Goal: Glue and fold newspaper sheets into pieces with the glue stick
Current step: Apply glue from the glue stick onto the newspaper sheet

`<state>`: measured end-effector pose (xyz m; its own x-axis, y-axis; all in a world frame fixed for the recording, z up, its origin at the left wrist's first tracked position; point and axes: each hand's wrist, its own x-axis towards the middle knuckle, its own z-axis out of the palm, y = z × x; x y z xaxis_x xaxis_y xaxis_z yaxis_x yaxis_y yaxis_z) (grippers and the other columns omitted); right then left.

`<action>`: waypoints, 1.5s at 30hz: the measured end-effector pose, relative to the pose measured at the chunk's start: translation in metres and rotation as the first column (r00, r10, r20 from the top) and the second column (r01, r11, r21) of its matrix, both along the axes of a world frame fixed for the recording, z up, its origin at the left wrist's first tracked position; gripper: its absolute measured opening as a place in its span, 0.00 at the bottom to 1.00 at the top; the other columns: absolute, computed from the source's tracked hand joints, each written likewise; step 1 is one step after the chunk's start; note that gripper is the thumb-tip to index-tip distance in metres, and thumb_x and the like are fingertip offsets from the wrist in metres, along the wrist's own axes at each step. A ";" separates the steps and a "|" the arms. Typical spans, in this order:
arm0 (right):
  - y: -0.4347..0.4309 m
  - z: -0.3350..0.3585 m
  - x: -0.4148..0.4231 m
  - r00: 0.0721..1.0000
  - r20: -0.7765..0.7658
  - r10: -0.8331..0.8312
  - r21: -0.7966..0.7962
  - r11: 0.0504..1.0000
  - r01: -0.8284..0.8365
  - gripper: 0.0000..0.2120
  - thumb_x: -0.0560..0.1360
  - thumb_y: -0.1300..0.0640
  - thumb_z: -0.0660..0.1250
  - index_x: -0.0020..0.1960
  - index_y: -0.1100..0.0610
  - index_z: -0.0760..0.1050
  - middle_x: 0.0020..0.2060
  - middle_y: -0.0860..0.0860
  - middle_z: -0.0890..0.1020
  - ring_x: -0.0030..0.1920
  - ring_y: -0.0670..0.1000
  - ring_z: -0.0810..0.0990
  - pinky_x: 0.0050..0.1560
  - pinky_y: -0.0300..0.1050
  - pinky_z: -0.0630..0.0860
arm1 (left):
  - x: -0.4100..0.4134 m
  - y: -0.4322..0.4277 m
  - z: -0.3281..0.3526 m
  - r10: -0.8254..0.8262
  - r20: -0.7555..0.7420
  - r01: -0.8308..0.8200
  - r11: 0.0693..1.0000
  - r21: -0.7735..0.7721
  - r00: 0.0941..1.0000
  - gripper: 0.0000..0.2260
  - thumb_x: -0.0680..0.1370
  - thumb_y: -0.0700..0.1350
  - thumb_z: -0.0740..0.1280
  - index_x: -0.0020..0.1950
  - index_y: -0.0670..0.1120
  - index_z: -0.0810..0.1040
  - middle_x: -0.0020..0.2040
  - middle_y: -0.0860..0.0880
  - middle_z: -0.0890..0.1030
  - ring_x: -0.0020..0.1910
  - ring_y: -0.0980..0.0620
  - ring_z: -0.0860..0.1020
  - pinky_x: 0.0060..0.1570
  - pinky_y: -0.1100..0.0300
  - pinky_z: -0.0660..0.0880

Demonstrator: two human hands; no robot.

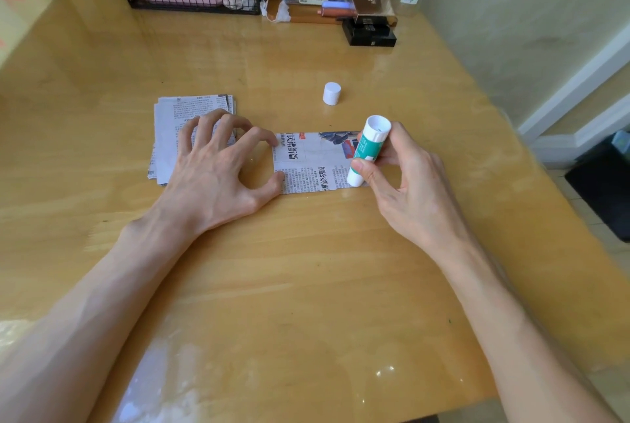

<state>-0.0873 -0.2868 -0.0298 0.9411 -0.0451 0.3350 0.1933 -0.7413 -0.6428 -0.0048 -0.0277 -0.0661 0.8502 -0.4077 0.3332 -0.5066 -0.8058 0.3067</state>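
— So, from the head view, what is each of the hands doing?
— The right hand [402, 177] is wrapped round the white-and-green plastic glue stick [366, 150], right of centre. The stick's lower end hangs over the right end of the printed newspaper strip [313, 163]. Its open mouth seems tilted upward, so I'd judge no glue is going on yet.
— And the left?
— The left hand [218, 163] grips nothing. Its fingers are arched, with forefinger and thumb tips pressing the strip's left edge flat on the glossy wooden surface [306, 269], probably so it won't slide under the stick. The other fingertips rest on the stack of cut newspaper sheets [170, 129] at centre left, kept near for the next piece.
— The cap?
— The small white cylindrical cap [331, 93] stands upright above the strip, well apart, clear of the work.
— How far along?
— The strip lies flat and unfolded, so gluing looks about to start.
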 end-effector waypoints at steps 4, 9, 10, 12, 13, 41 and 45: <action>-0.002 0.001 -0.001 1.000 0.003 -0.008 -0.004 1.000 0.008 0.09 0.83 0.56 0.70 0.56 0.59 0.73 0.51 0.50 0.85 0.51 0.52 0.84 0.54 0.56 0.80 | 0.000 0.000 0.001 -0.005 -0.004 0.005 1.000 -0.002 1.000 0.24 0.73 0.68 0.61 0.66 0.60 0.76 0.65 0.52 0.73 0.75 0.43 0.64 0.77 0.42 0.56; -0.006 0.004 -0.003 1.000 -0.002 -0.015 -0.042 0.999 0.015 0.09 0.83 0.55 0.69 0.56 0.59 0.72 0.51 0.47 0.85 0.51 0.49 0.83 0.46 0.44 0.78 | 0.000 0.000 0.001 -0.008 -0.009 0.008 1.000 -0.003 1.000 0.23 0.73 0.68 0.62 0.66 0.61 0.76 0.64 0.52 0.73 0.75 0.44 0.65 0.77 0.41 0.56; -0.008 0.005 -0.004 1.000 -0.001 -0.021 -0.047 0.999 0.021 0.09 0.83 0.54 0.69 0.56 0.59 0.72 0.51 0.46 0.85 0.51 0.48 0.83 0.47 0.44 0.78 | 0.000 0.000 0.001 -0.009 -0.010 0.009 1.000 -0.003 1.000 0.23 0.73 0.68 0.62 0.66 0.61 0.76 0.64 0.52 0.73 0.75 0.44 0.65 0.77 0.41 0.56; -0.010 0.005 -0.004 1.000 0.003 -0.030 -0.050 0.998 0.030 0.09 0.83 0.55 0.69 0.56 0.59 0.72 0.51 0.47 0.85 0.50 0.49 0.83 0.49 0.45 0.78 | 0.000 0.000 0.001 -0.009 -0.005 0.009 1.000 0.000 1.000 0.23 0.74 0.68 0.62 0.66 0.61 0.76 0.64 0.52 0.73 0.75 0.43 0.65 0.77 0.40 0.56; -0.011 0.005 -0.004 0.999 0.003 -0.032 -0.058 0.998 0.032 0.09 0.83 0.55 0.69 0.56 0.59 0.72 0.50 0.48 0.85 0.50 0.49 0.83 0.48 0.46 0.78 | 0.000 0.000 0.001 -0.009 -0.002 0.009 1.000 0.001 1.000 0.23 0.74 0.67 0.62 0.66 0.60 0.76 0.64 0.52 0.73 0.75 0.43 0.65 0.76 0.40 0.57; -0.017 0.005 -0.002 0.982 0.117 -0.147 0.341 0.935 0.099 0.09 0.81 0.57 0.73 0.59 0.55 0.76 0.51 0.39 0.84 0.53 0.43 0.85 0.57 0.37 0.78 | -0.001 -0.001 0.002 -0.024 0.009 0.024 0.999 0.023 1.000 0.22 0.76 0.66 0.61 0.65 0.59 0.76 0.64 0.51 0.73 0.74 0.44 0.65 0.76 0.40 0.56; -0.007 0.006 0.002 0.988 0.123 -0.091 0.382 0.923 0.038 0.09 0.81 0.59 0.73 0.59 0.54 0.75 0.53 0.41 0.84 0.53 0.42 0.85 0.56 0.34 0.77 | -0.002 -0.001 0.003 -0.028 0.015 0.027 0.999 0.018 1.000 0.22 0.76 0.67 0.61 0.66 0.59 0.76 0.64 0.51 0.73 0.74 0.44 0.65 0.76 0.39 0.56</action>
